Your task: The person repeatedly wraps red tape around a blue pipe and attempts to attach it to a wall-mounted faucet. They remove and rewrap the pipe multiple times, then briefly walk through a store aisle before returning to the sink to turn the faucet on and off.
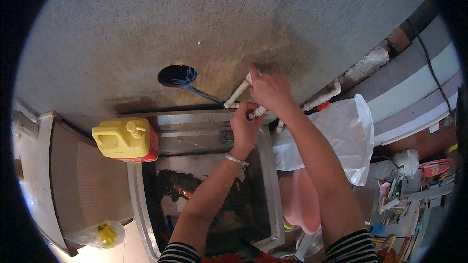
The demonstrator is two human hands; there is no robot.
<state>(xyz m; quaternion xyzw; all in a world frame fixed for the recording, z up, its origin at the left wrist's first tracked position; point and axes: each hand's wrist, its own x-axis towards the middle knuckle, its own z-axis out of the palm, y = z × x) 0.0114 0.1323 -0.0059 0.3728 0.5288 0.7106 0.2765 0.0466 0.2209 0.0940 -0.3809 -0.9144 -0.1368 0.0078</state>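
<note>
Both my hands are up at a white plastic water pipe [237, 92] that runs along the grey wall above a steel sink [204, 119]. My right hand [269, 90] is closed around the upper part of the pipe near a fitting. Just below it, my left hand [243, 125] grips the lower white fitting [257, 112] of the same pipe. A thin bracelet sits on my left wrist. A blue hose [201, 94] leads from a dark round hole [177, 75] in the wall down to the pipe.
A yellow detergent jug [126, 139] stands on the sink's left rim. The sink basin [209, 199] holds dark wet items. A white plastic bag [348, 134] hangs at the right over a pink tub [300, 197]. Cluttered tools lie at the far right [404, 195].
</note>
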